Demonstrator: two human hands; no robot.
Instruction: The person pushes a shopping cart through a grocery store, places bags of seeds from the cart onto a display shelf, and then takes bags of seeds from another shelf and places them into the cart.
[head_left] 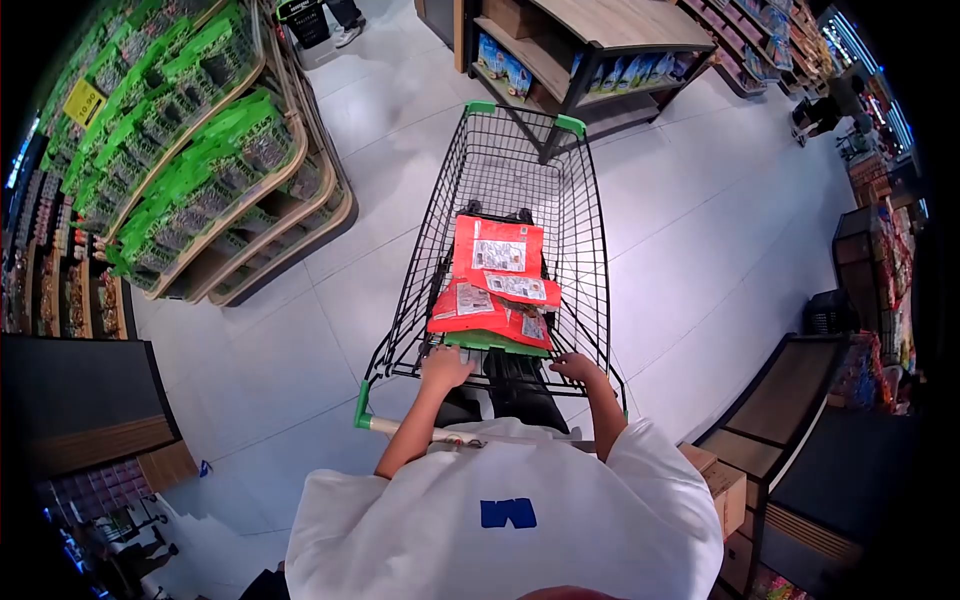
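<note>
See glossy red packets, flat, roughly rectangular and creased, with pale printed labels, overlapping toward the rear edge of a tapering black wire-mesh cart with green corner caps. Have left hand and right hand partly curled near that edge; cannot tell of any grip.

A black wire shopping cart with green corners stands on the pale tiled floor, red packets lying one over another toward its near end. The left hand and right hand are both at the cart's near end, their exact contact hard to tell. Left of the cart, a curved shelf bears green-topped bags; beyond its far end stands a wood-topped bench.
</note>
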